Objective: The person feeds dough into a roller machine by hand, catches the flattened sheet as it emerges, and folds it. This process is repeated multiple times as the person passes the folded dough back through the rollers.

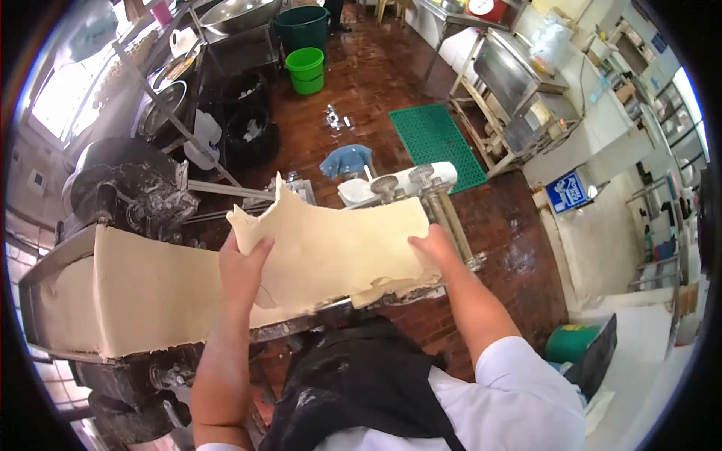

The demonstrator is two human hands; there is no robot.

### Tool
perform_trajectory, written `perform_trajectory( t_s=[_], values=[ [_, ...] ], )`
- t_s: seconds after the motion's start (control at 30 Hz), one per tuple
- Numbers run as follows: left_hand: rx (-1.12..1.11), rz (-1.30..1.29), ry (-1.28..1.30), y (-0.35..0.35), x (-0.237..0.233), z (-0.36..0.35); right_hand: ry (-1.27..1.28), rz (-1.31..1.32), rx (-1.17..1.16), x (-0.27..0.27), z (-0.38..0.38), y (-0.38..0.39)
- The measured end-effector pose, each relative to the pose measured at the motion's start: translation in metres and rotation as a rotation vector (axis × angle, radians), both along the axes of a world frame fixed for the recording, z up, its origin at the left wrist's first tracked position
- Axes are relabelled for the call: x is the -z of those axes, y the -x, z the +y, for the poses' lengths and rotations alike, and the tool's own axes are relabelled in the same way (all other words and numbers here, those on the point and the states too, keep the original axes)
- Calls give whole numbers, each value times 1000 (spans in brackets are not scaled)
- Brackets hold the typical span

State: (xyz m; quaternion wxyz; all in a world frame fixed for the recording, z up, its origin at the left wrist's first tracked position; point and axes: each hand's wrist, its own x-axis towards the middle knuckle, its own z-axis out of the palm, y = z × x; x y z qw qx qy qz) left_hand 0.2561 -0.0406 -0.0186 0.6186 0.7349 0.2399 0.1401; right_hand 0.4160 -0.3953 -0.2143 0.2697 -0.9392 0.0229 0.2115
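Left grip (244,267), right grip (432,244), dough sheet (338,240) between

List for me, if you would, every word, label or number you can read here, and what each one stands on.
Nothing here can be read with certainty.
White marks on the blue sign at the right: too small and blurred to read.
No writing shows on the dough sheet held by the left hand and the right hand.
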Motion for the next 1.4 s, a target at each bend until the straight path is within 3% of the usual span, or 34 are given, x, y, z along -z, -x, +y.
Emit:
perform_trajectory(
  t_s=[0.07,0.13,0.17,0.2,0.3,0.33,0.4,0.43,0.5,0.53,0.6,0.7,0.73,0.8,0.83,0.87,0.9,0.97,1.0,1.07,1.17,1.2,1.23,1.3,1.33,1.37,1.4],
  values=[
    [5,58,-40,1,-33,1,-7,-92,91,-24,10,12],
    [69,-34,-163,-2,-59,9,-180,-276,-58,-64,42,15],
    [40,8,-261,-4,-85,12,-323,-266,-143,-57,52,5],
    [12,50,-360,-3,-115,14,-291,-188,-110,-93,70,7],
    [-200,207,-782,4,-198,45,-851,63,-59,-166,110,6],
    [-300,264,-976,10,-218,75,-927,119,-108,-192,118,3],
    [-270,61,-962,31,-259,136,-1235,328,-132,-227,133,-1],
    [-276,62,-969,40,-292,121,-1314,356,-147,-251,141,1],
    [-494,106,-900,54,-347,78,-1501,447,-200,-289,155,2],
    [-500,-85,-1074,62,-350,103,-1611,515,-236,-302,162,0],
    [-511,-198,-1036,80,-367,116,-1635,578,-238,-328,170,2],
    [-416,-211,-893,112,-393,165,-1717,630,-140,-363,184,17],
    [-493,-190,-944,124,-404,198,-1744,655,-138,-374,187,30],
    [-442,-76,-1328,156,-413,280,-1724,623,-171,-376,205,35],
    [-563,58,-1348,161,-409,264,-1684,351,-103,-369,213,37],
    [-569,96,-1303,169,-409,273,-1723,521,-177,-372,222,39],
    [-536,30,-1329,175,-405,288,-1711,507,-223,-379,227,51],
    [-502,-93,-1002,183,-394,309,-1711,633,-306,-380,246,57],
    [-590,-71,-932,185,-389,308,-1715,645,-337,-384,256,64],
    [-636,-35,-987,199,-381,329,-1643,812,-378,-391,274,77],
    [-619,80,-1092,241,-379,405,-1596,806,-434,-387,327,109],
    [-673,314,-1215,252,-380,425,-1552,879,-472,-384,344,116],
    [-722,555,-1324,262,-378,444,-1403,839,-558,-376,360,120],
    [-838,513,-1319,286,-356,492,-1002,726,-624,-379,384,138],
    [-955,480,-1306,296,-345,509,-992,726,-618,-374,388,140],
    [-735,558,-1492,305,-345,512,-933,586,-601,-362,386,142],
    [-749,346,-1505,321,-339,559,-862,455,-577,-351,381,142]
  ],
)
